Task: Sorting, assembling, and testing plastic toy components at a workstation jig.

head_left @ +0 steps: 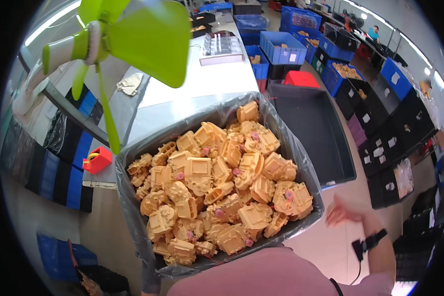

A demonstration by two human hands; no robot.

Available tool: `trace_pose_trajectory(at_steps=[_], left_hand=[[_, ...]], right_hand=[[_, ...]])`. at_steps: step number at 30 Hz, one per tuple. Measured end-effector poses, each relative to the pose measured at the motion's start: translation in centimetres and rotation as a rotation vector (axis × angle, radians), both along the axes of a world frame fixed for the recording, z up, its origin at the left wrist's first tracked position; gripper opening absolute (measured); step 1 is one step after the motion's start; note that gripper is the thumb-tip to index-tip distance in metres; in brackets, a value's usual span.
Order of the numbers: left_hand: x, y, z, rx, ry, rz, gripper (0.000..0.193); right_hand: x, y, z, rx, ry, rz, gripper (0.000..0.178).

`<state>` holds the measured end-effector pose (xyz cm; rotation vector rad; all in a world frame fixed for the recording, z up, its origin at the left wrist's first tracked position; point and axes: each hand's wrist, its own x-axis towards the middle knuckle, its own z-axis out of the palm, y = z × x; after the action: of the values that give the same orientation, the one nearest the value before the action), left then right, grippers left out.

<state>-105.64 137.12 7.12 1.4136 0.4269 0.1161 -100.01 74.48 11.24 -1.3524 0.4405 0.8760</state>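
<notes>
A dark crate with a grey plastic liner (132,217) rests against my body, tilted and heaped with tan moulded plastic housings (198,172). Several housings carry small pink-red round pieces. My right hand (344,212) is off the crate's right side, apart from it, with fingers spread and nothing in them; it is slightly blurred. On that wrist sits a black strap with a small device (369,243). At the crate's near left corner only a shaded bit of my left arm (151,282) shows; the liner and crate hide the hand.
A green-bladed fan (145,42) hangs close at upper left. Beyond the crate is a white-topped table (170,106), with a black tray (308,128) to its right. A red tape dispenser (98,160) sits left. Stacked blue bins (282,48) and black bins (375,106) line the right.
</notes>
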Motion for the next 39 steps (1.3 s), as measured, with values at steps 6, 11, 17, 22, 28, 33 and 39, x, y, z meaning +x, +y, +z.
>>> trace_pose_trajectory(at_steps=[6, 11, 17, 22, 28, 33, 39], left_hand=[[0.9, -0.9, 1.1, -0.061, 0.195, 0.161, 0.057], [-0.2, 2.6, -0.5, -0.308, 0.126, -0.007, 0.057], [-1.3, 1.0, -0.9, -0.343, 0.055, 0.014, 0.056], [-2.8, -3.9, 0.7, 0.097, -0.144, -0.135, 0.058], [-3.5, -10.7, 2.1, 0.066, -0.045, -0.312, 0.062], [0.7, -15.8, -2.0, -0.276, -0.125, -0.372, 0.068], [10.0, -21.7, -4.7, -0.232, -0.126, -0.144, 0.065]], right_hand=[[-3.5, 12.3, -0.2, 0.063, -0.004, -0.171, 0.049], [-4.2, 14.3, 1.6, 0.060, -0.166, -0.250, 0.047], [-3.3, 14.3, 1.6, 0.131, -0.222, -0.335, 0.041], [-1.2, 11.8, -1.4, 0.191, -0.333, -0.319, 0.038], [5.9, 6.8, -1.6, 0.013, -0.477, -0.384, 0.036], [17.5, 5.2, -2.4, -0.184, -0.505, -0.445, 0.033], [21.0, 8.0, -3.8, 0.047, -0.807, -0.565, 0.044]])
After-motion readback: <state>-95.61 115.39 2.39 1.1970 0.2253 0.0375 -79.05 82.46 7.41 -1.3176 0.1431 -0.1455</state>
